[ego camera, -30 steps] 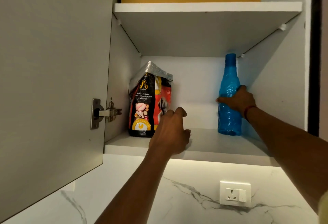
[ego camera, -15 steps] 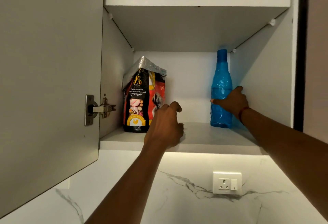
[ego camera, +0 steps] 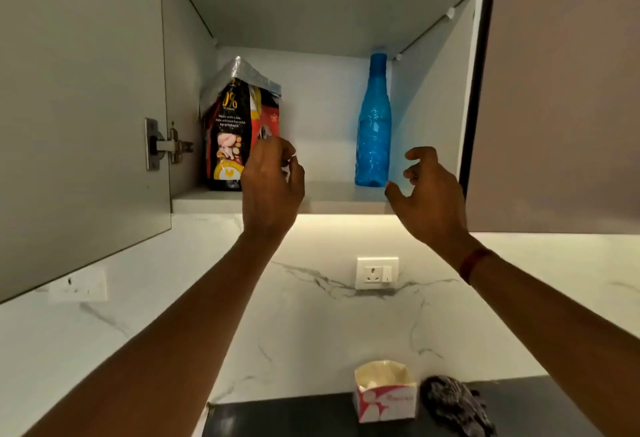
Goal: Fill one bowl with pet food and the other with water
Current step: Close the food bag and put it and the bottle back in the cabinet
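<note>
Pet food bag (ego camera: 231, 125) stands upright at the left of the lower cabinet shelf (ego camera: 332, 196). Left hand (ego camera: 272, 187), fingers loosely curled and empty, hides the bag's lower right corner; contact unclear. Blue plastic bottle (ego camera: 373, 125) stands upright at the right. Right hand (ego camera: 431, 194) is loosely spread just beside it, apart. Dark lump (ego camera: 453, 405) on the counter is too blurred to identify.

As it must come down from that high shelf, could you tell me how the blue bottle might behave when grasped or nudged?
The bottle is tall and slim on a small base, so a sideways nudge would probably tip it. Its faceted plastic wall likely gives fair grip and should not shatter. Its fill is unclear, so weight is uncertain.
</note>
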